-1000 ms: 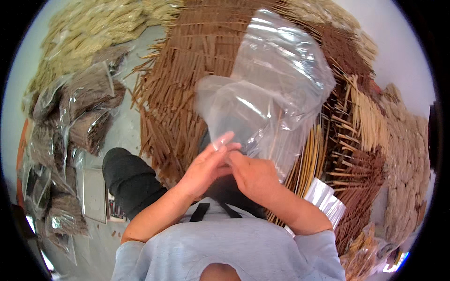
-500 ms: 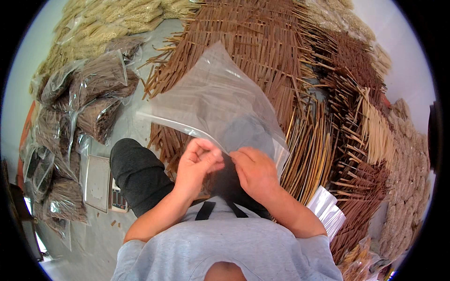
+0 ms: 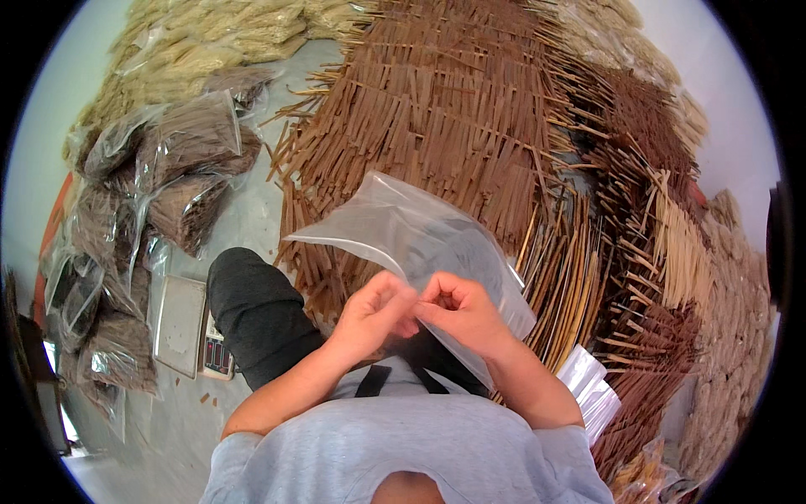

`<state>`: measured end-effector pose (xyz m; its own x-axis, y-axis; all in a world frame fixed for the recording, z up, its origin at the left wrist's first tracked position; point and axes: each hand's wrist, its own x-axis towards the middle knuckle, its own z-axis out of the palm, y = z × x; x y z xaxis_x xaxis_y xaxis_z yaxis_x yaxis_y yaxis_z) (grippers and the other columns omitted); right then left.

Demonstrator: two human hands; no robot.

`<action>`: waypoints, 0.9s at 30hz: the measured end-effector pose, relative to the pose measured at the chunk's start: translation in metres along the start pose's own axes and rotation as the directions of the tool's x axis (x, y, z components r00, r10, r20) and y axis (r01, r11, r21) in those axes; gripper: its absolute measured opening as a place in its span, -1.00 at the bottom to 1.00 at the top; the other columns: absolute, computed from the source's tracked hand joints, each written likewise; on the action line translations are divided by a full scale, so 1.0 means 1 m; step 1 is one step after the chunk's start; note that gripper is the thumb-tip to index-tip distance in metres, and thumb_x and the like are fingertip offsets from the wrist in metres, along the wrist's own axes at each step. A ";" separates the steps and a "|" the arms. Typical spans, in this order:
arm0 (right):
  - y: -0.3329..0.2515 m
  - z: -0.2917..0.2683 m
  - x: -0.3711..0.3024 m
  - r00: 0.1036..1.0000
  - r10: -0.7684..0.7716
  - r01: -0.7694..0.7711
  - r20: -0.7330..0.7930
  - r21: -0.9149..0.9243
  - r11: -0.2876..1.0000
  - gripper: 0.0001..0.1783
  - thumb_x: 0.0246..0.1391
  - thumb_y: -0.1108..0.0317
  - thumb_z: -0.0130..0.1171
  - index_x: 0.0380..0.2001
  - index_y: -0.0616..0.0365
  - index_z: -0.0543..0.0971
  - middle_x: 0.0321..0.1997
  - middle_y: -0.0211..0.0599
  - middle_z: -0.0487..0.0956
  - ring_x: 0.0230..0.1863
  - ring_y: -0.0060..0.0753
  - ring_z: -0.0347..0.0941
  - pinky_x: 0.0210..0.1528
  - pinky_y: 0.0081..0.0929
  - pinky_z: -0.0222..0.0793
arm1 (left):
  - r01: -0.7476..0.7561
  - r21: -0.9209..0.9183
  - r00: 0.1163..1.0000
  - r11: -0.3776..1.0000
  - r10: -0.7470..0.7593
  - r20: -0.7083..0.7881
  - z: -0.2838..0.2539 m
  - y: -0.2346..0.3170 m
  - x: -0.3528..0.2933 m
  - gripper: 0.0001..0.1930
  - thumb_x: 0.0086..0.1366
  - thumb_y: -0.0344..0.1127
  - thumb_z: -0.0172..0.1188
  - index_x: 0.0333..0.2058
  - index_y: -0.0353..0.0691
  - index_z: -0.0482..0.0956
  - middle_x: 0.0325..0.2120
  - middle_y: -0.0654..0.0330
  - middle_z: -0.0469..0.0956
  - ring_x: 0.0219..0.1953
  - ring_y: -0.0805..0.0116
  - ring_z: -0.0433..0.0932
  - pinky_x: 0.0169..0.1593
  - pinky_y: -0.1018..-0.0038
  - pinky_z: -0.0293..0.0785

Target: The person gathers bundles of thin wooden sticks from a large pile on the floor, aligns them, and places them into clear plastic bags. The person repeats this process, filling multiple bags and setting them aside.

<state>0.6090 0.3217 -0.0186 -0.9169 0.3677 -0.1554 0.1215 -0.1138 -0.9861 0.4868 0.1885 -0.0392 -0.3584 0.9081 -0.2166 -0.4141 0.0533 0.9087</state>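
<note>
In front of my body a large clear plastic bag (image 3: 437, 239) hangs from my fingers, its far end slack and spread over my lap. My left hand (image 3: 375, 309) pinches the bag's edge with thumb and forefinger. Close beside it, my right hand (image 3: 460, 311) pinches the same edge, fingertips nearly touching the left ones. The bag looks flat, with nothing visible inside. Beyond it lies a broad spread of flat brown strips (image 3: 428, 109) in overlapping rows.
Filled bags of brown strips (image 3: 189, 134) are heaped at the left, near a digital scale (image 3: 180, 326). Bundled thin sticks (image 3: 567, 269) and dark strips (image 3: 646, 361) lie at the right, with clear plastic sheets (image 3: 586, 391) near my right elbow. Pale bagged bundles (image 3: 227, 34) line the back.
The bag's far end has dropped and folded toward me, and its left corner has swung inward. My hands have moved slightly right and closer together, still on its edge.
</note>
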 end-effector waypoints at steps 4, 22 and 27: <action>-0.010 0.001 -0.004 0.999 0.033 -0.038 0.043 0.144 0.989 -0.84 0.03 0.44 0.27 -0.47 0.11 0.45 -0.49 -0.58 0.45 -0.46 -0.81 0.30 -0.44 -0.77 0.19 | -0.001 0.087 0.997 0.996 -0.006 0.080 0.000 0.002 -0.004 -0.81 0.41 -0.22 -0.01 -0.26 -0.23 0.39 -0.43 0.23 0.52 -0.44 0.48 0.54 -0.35 0.56 0.52; -0.019 0.016 -0.024 0.780 -0.612 0.255 -0.134 -0.825 0.505 -0.83 -0.17 0.47 0.17 -0.67 0.18 0.38 -0.68 -0.21 0.39 -0.65 -0.23 0.36 -0.59 -0.36 0.27 | -0.447 0.609 0.890 0.655 0.391 0.233 0.006 0.009 -0.005 -0.90 0.29 -0.36 0.06 -0.37 -0.26 0.44 -0.57 0.05 0.45 -0.51 0.10 0.46 -0.43 0.31 0.39; -0.037 -0.033 -0.015 0.612 -0.673 0.103 -0.415 -0.802 0.588 -0.86 -0.18 0.51 0.13 -0.69 0.17 0.40 -0.69 -0.22 0.40 -0.67 -0.21 0.37 -0.61 -0.37 0.30 | -0.475 0.652 0.867 0.591 0.442 0.230 -0.006 -0.015 -0.017 -0.82 0.32 -0.35 0.03 -0.47 -0.24 0.47 -0.58 0.23 0.44 -0.54 0.50 0.43 -0.44 0.49 0.38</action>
<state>0.6309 0.3513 0.0187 -0.4849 0.6849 0.5439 0.2824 0.7112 -0.6438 0.4946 0.1699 -0.0515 -0.3012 0.9064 0.2961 0.4706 -0.1287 0.8729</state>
